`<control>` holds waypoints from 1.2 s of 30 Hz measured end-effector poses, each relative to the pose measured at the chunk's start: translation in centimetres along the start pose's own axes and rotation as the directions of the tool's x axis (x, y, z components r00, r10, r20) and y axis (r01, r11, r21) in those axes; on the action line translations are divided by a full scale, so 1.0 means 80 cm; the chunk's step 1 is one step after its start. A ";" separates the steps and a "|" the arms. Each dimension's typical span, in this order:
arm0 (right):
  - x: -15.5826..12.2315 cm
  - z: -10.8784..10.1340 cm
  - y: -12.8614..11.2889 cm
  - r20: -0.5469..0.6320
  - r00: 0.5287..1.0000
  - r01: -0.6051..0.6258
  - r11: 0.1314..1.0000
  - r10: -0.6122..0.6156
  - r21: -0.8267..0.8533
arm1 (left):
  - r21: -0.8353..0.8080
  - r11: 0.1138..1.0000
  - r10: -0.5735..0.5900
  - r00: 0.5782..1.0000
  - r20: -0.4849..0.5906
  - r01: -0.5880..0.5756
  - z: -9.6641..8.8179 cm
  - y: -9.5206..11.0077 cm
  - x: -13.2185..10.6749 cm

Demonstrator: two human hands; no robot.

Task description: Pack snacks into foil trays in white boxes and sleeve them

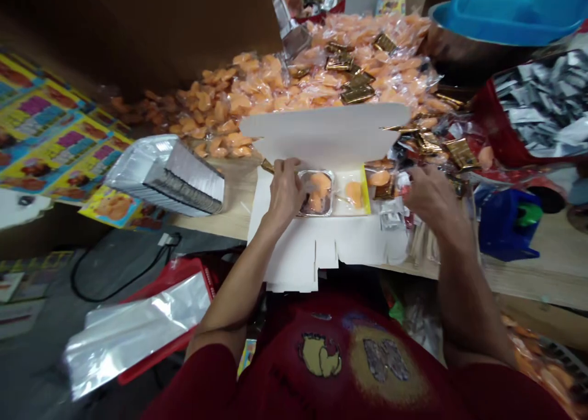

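Observation:
An open white cardboard box point(303, 245) lies unfolded in front of me, its lid panel point(326, 132) raised at the back. Inside it sits a foil tray point(316, 209) with orange moulded pieces. Beside the tray, a clear-wrapped orange piece point(353, 193) rests against the box's yellow edge. My left hand point(285, 192) is closed over the box's left side, its thumb close to the tray. To the right of the box, my right hand point(432, 196) is among small packets, fingers bent together; whatever they pinch is blurred and hidden.
Bagged orange pieces point(248, 95) are heaped behind the box, with gold packets point(358, 92) on top. Stacked foil trays point(184, 178) stand at left near printed cartons point(59, 132). At right are a red bag of silver sachets point(546, 95) and a blue tape dispenser point(503, 224).

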State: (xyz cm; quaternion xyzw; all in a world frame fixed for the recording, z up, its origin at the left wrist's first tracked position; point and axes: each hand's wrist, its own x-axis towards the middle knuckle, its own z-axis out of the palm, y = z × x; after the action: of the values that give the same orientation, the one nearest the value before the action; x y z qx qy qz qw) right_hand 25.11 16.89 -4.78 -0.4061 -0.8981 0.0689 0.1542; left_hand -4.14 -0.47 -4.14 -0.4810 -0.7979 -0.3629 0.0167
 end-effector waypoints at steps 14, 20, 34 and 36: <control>-0.018 -0.047 0.060 -0.155 0.988 0.014 0.996 0.000 0.090 | 0.035 0.907 0.372 0.837 0.401 -0.420 0.012 0.006 -0.057; -0.041 -0.053 -0.064 -0.274 0.958 0.131 0.978 -0.083 0.161 | 0.040 0.922 0.322 0.821 0.472 -0.385 0.030 0.009 -0.061; -0.039 0.026 -0.118 0.237 0.884 0.381 0.914 -0.404 0.136 | -0.018 0.898 0.357 0.706 0.612 -0.439 0.025 0.004 -0.055; -0.031 0.008 -0.103 0.098 0.921 0.351 0.912 -0.377 0.212 | -0.098 0.884 0.444 0.757 0.479 -0.457 0.012 -0.001 -0.053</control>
State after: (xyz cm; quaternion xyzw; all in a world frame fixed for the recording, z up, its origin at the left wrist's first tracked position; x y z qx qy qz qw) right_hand 20.57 9.58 -3.83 -0.2093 -0.9557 0.1520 0.1406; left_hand -1.63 -3.16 -6.51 -0.7339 -0.6409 -0.2050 -0.0927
